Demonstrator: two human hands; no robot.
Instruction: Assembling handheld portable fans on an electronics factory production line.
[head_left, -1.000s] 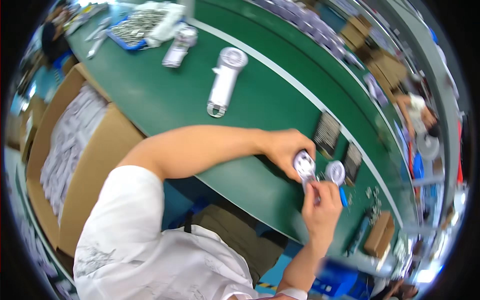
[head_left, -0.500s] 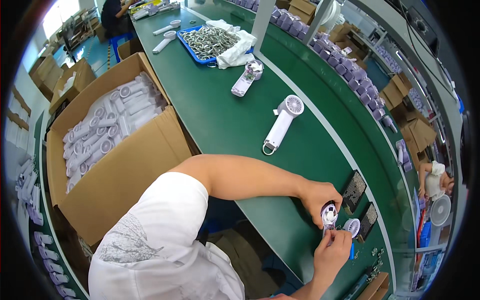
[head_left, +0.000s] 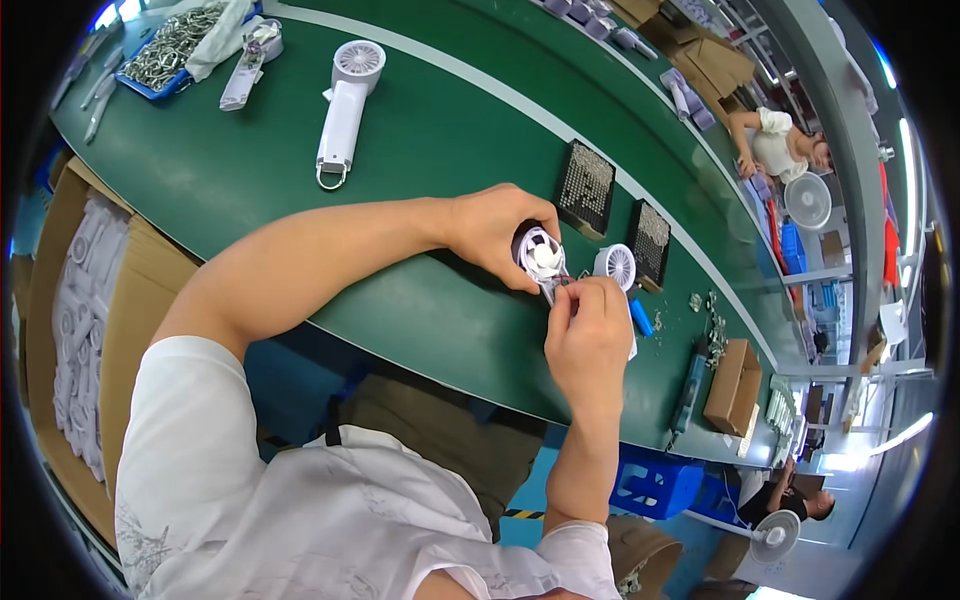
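Green tabletop (head_left: 440,150) bears black trays (head_left: 585,190) beside both hands (head_left: 495,235), fingers closed on an open-faced fan (head_left: 542,256).

A long green workbench (head_left: 230,180) is curving across the room, a pale stripe (head_left: 500,91) running along it. Blue floor (head_left: 534,487) is showing below. A grey metal frame (head_left: 856,180) is arching at right, and a tube light (head_left: 903,434) is glowing near a blurred bright patch (head_left: 845,462), possibly a window.
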